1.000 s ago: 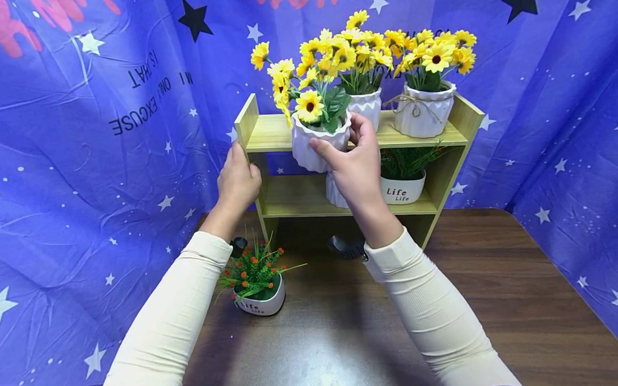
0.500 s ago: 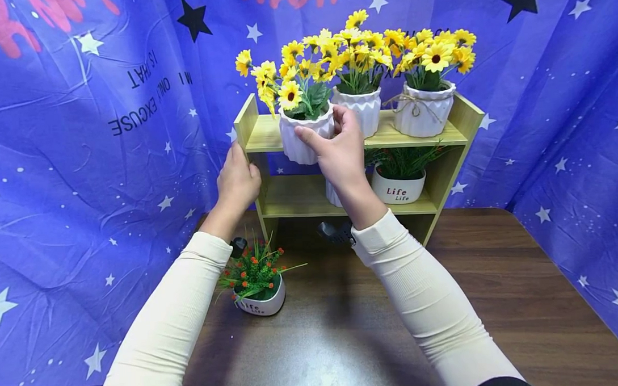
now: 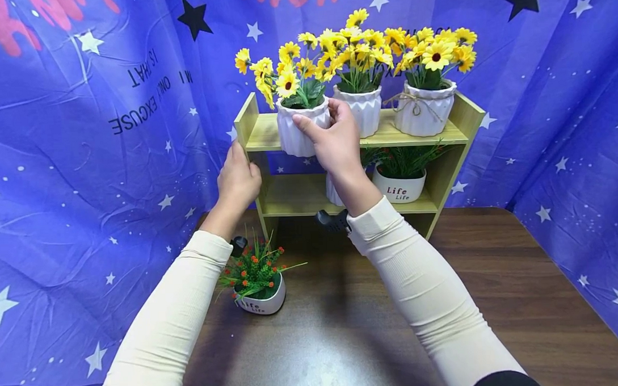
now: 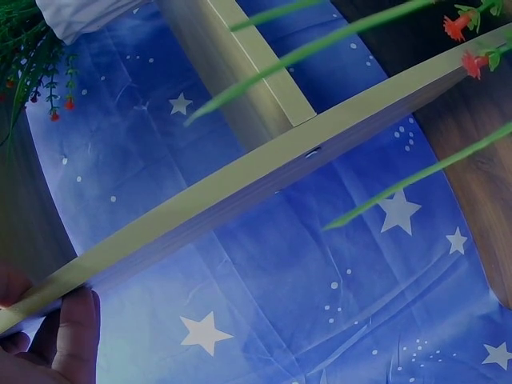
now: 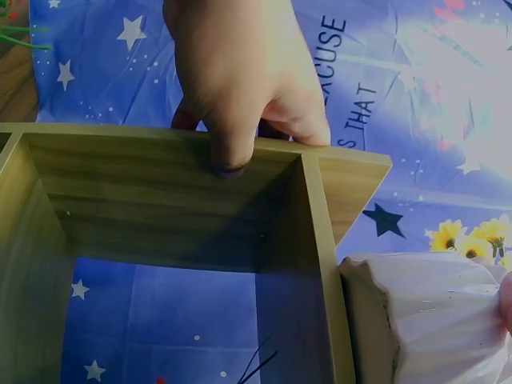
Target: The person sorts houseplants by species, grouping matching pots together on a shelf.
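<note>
My right hand (image 3: 339,142) grips a white ribbed flowerpot (image 3: 298,130) of yellow artificial sunflowers (image 3: 287,83), thumb on its front and fingers on its right side. The pot is upright at the top board's front left; in the right wrist view its base lies close to the board edge, and I cannot tell whether they touch. With my left hand (image 3: 238,175) I hold the left side panel (image 4: 192,188) of the wooden shelf (image 3: 294,196), the thumb showing on the inner side in the right wrist view.
Two more sunflower pots, one plain (image 3: 363,114) and one tied with twine (image 3: 425,112), stand on the top board. Below are a "Life" planter (image 3: 399,188) and a partly hidden white pot (image 3: 333,193). A red-flowered planter (image 3: 264,302) sits on the brown table (image 3: 496,277) at left.
The held sunflower pot has moved left and slightly up with my right hand, away from the middle pot and towards the left panel. My left hand has stayed on the panel.
</note>
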`<state>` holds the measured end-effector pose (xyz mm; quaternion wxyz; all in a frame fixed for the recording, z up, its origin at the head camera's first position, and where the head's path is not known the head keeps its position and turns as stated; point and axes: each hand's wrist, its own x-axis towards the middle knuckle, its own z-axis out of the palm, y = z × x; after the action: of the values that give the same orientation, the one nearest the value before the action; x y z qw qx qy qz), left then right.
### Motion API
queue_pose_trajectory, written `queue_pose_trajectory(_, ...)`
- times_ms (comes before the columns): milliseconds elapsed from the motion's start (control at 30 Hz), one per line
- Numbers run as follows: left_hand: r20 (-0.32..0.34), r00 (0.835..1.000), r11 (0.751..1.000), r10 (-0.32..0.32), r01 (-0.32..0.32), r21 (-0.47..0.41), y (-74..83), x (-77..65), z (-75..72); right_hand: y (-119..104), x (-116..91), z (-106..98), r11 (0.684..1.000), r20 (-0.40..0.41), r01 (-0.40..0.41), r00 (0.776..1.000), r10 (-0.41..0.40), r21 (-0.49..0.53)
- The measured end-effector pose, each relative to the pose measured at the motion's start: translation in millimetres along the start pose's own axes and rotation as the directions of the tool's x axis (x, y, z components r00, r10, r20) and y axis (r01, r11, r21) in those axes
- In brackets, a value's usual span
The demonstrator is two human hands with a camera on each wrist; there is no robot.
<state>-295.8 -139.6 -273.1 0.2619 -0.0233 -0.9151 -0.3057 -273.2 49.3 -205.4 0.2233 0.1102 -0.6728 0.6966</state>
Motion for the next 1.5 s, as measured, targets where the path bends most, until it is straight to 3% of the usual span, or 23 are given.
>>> queue_pose_trajectory(333,-0.009,1.000,1.000,0.009,-0.009,-0.004,-0.7,-0.3,0.8,2.5,13.9,9.2,0.997,-0.033,-0.020,0.999,0.017,-0.076)
queue_pose_trajectory(733,-0.009,1.000,1.000,0.003,-0.003,-0.006,-0.2,0.2,2.2,4.8,23.2,17.0,0.995,-0.066,-0.047,0.997,0.041,-0.092)
queue_pose_trajectory(1033,0.001,1.000,1.000,-0.003,0.003,-0.018,-0.6,-0.9,2.1,6.7,18.0,9.7,0.991,-0.022,-0.055,0.998,0.053,-0.118)
queue_pose_trajectory(1200,0.003,1.000,1.000,-0.005,0.005,-0.013,-1.1,-1.1,1.4,16.7,-4.6,-1.0,0.984,-0.031,0.088,0.995,-0.094,-0.154)
queue_pose_trajectory(1333,0.007,1.000,1.000,-0.005,0.005,-0.013,-1.2,-0.3,1.2,36.6,-30.4,-10.2,0.957,-0.059,0.241,0.966,-0.253,-0.163)
queue_pose_trajectory(1500,0.010,1.000,1.000,-0.002,0.002,-0.018,-1.0,0.3,1.4,66.7,-63.0,-22.8,0.945,-0.074,0.306,0.946,-0.316,-0.120)
